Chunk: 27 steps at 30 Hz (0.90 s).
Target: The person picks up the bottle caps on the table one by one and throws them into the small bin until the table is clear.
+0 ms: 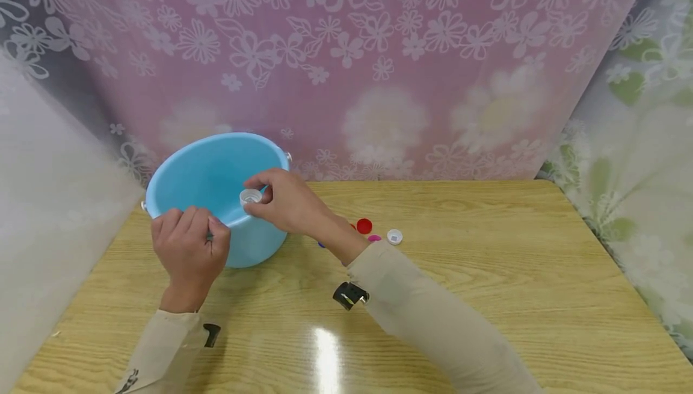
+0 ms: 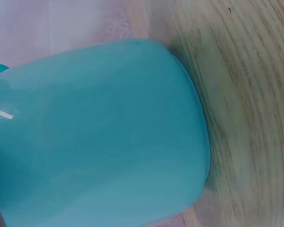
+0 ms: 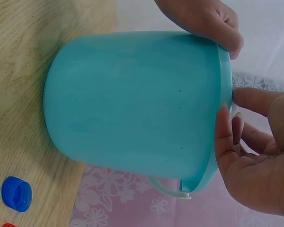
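A light blue bucket (image 1: 254,246) stands upright on the wooden table; its side wall (image 2: 104,132) fills much of the left wrist view. My left hand (image 1: 189,240) grips the bucket's near rim, fingers curled over the edge. Above the rim on the right, my right hand (image 1: 287,201) pinches a white bottle cap (image 1: 250,196) between thumb and fingers. In the right wrist view the right hand (image 3: 260,156) is beside the rim, and the cap is mostly hidden there. The bucket's bottom inside is out of sight.
Right of the bucket lie a red cap (image 1: 364,226), a pink cap (image 1: 374,238) and another white cap (image 1: 394,237). A blue cap (image 3: 17,194) shows in the right wrist view. Flowered curtains (image 1: 379,69) hang behind the table (image 1: 487,273).
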Motion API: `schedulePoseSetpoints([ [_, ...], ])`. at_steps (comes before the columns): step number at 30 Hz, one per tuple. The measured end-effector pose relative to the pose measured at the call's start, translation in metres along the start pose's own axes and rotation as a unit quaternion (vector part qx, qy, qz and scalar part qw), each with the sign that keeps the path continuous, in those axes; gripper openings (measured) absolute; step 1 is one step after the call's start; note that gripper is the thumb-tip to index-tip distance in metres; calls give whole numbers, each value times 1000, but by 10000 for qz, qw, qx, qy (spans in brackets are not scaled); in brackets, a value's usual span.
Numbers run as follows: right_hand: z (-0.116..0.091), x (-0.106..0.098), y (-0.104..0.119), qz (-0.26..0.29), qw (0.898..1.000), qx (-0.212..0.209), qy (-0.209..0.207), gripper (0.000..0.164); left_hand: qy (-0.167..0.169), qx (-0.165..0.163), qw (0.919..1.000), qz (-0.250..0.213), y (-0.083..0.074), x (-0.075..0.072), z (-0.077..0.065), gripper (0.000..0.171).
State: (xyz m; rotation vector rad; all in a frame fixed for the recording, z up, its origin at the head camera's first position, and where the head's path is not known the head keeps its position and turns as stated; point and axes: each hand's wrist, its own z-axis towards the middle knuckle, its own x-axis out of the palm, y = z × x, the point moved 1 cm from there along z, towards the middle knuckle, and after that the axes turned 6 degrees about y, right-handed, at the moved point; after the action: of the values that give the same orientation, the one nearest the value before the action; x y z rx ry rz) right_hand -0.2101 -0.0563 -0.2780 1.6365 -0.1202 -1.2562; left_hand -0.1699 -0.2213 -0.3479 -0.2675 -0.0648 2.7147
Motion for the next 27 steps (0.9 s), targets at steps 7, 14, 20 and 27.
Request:
schedulePoseSetpoints([
  [7,-4,2,-4,117,9999,24,-12,39,22,-26,10000,36,0,0,-3,26],
  [14,-5,2,-8,67,9999,-29,-107,39,55,22,10000,-21,1,4,-5,26],
  [20,-4,1,-11,57,9999,-100,-116,40,45,57,10000,-46,3,7,-4,26],
  [27,-7,-2,-18,266,9978,-582,158,43,75,85,9999,-41,4,7,-5,26],
])
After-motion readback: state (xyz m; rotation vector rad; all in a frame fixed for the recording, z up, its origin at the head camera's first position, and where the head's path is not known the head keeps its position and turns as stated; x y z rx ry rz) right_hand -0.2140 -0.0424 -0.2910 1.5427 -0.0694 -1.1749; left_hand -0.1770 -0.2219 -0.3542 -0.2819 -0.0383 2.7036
